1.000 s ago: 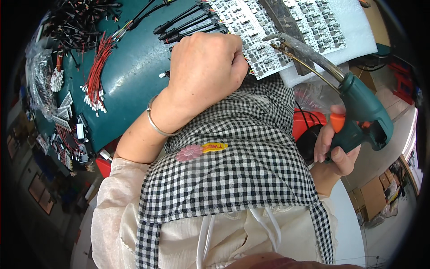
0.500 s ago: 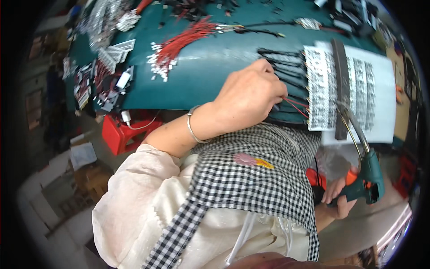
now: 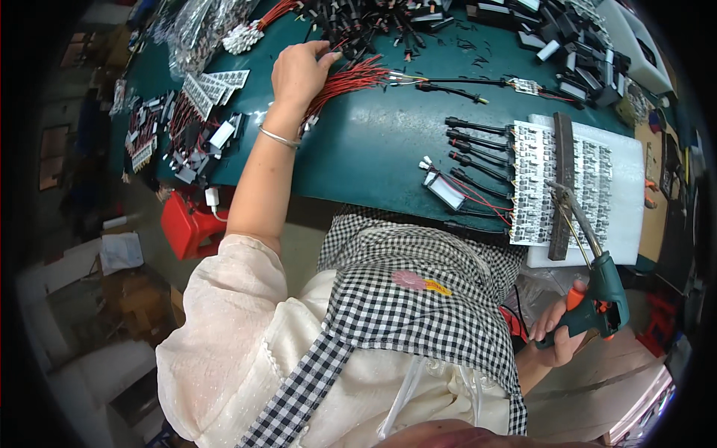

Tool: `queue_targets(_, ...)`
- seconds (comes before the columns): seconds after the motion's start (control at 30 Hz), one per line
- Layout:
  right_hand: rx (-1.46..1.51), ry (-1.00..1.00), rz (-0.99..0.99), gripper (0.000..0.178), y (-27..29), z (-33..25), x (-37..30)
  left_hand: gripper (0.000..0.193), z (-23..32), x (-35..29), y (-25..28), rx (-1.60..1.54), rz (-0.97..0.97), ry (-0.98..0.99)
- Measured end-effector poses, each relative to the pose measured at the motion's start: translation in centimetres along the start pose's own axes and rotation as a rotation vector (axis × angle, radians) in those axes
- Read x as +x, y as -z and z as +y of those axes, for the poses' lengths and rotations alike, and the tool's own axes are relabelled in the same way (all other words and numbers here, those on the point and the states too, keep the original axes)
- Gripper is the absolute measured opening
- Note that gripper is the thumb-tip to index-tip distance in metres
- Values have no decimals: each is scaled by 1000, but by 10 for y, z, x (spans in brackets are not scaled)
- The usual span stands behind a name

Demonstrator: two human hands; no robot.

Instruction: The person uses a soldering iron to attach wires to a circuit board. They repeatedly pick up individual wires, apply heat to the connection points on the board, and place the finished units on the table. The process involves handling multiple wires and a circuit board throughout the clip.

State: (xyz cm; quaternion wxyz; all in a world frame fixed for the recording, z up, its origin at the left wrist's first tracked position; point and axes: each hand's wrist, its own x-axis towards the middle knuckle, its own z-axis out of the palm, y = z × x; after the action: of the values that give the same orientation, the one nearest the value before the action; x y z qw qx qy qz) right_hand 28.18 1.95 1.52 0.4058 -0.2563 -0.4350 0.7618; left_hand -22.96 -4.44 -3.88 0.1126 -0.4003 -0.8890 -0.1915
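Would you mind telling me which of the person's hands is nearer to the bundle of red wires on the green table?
Left. The left hand rests on the bundle of red wires at the table's far side. The right hand is down by the near edge, holding a green soldering gun.

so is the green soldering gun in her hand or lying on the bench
In hand: the right hand grips the green soldering gun by its handle, off the bench edge.

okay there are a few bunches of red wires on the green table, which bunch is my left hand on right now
The left hand rests on the long red wire bundle fanned across the table's middle, running rightward from under the fingers. The other red bunch lies farther up by the top edge, untouched.
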Motion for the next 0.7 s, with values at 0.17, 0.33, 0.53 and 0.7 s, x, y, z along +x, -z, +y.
queue_targets(0.17,23,19,54,73,1,-4,0,19,29,3,25,-89,-13,-48)
queue_targets(0.33,19,88,121,72,-1,-5,4,15,128,15,23,-571,-68,-364)
queue_targets(0.53,24,126,119,68,-15,0,11,50,236,55,-31,-336,-196,-355)
queue_targets(0.7,53,136,140,70,-18,6,5,41,268,76,-72,-204,-260,-332)
